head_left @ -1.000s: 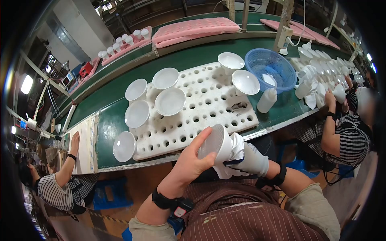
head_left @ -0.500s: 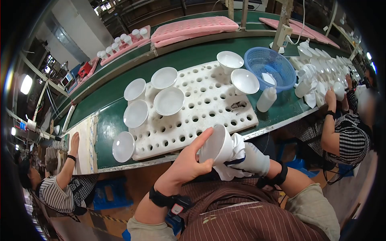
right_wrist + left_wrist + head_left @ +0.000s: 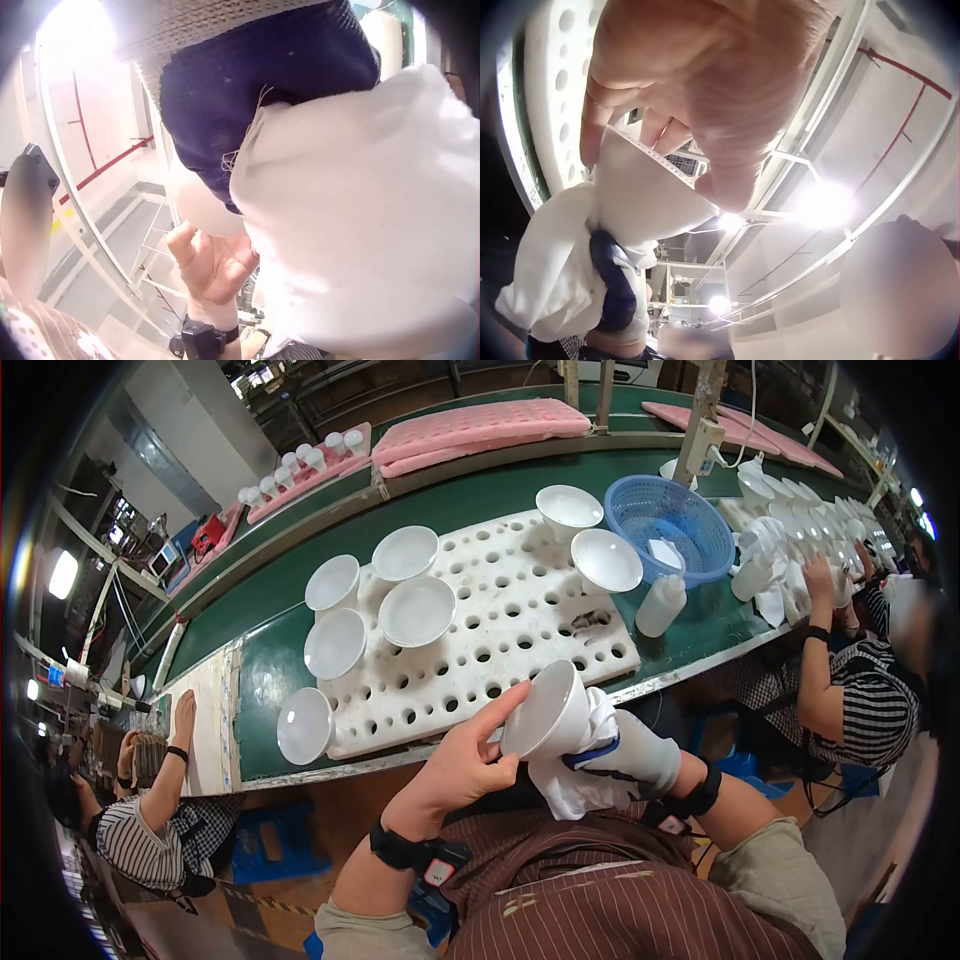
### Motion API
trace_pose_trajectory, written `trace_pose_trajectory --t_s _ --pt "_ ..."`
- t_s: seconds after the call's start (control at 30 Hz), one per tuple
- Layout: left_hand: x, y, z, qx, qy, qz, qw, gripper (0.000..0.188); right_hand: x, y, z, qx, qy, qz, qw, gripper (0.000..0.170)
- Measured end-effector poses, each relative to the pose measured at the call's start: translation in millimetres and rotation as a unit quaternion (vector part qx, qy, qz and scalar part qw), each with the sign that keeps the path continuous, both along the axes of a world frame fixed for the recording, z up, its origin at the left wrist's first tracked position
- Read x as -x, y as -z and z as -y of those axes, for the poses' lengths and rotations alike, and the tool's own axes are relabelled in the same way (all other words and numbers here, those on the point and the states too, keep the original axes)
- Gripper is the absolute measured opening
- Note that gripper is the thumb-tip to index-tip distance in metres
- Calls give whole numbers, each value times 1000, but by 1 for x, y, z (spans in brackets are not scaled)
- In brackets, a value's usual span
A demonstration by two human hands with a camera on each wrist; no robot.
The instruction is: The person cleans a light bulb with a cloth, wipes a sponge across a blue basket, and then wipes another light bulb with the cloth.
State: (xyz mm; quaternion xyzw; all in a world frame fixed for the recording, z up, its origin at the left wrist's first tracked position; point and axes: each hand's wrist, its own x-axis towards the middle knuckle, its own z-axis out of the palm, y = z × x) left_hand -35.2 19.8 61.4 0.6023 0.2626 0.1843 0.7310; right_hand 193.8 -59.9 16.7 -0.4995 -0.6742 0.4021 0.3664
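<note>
A white cone-shaped lamp cup [image 3: 547,712] is held in front of the apron, its wide mouth tilted toward my left side. My bare left hand [image 3: 462,762] grips its rim, with thumb and fingers spread across the mouth; the left wrist view shows small marks along the rim of this lamp cup [image 3: 649,187]. My right hand [image 3: 635,755], in a white glove with blue trim, holds a bunched white cloth [image 3: 560,788] around the cup's narrow end. Glove and cloth hide that end. In the right wrist view, the cloth [image 3: 360,195] covers much of the frame.
Several similar cups stand in a white holed foam tray [image 3: 480,630] on the green bench [image 3: 270,650]. A squeeze bottle [image 3: 661,606] and blue basket [image 3: 690,575] are to the right. Pink foam trays [image 3: 480,435] lie behind. People work on both sides.
Both hands and the lamp cup have shifted slightly right. The cup has turned, its mouth now showing more openly, and the cloth hangs lower. The person at right has moved a hand.
</note>
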Motion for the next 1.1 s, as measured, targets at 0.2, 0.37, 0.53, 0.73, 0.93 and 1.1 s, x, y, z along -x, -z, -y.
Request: trace_pose_trajectory --t_s 0.2,0.37,0.53,0.73,0.93,1.1 --pt "-4 -6 -1 -71 -19 -67 995 70 0 -6 2 68 -8 -28 997 52" --pt "-3 -3 -2 -107 -20 -64 992 67 -3 0 5 134 -2 -128 983 56" --pt "-18 71 -2 -113 -80 46 989 72 -9 -7 -12 79 -21 -173 982 60" --pt "-57 94 24 62 -59 61 994 53 11 5 -7 111 22 -233 966 56" --pt "-67 92 31 78 -187 185 962 37 28 21 -11 26 55 -90 994 41" --pt "-49 117 8 24 -248 69 966 25 -12 24 1 49 54 -108 992 37"
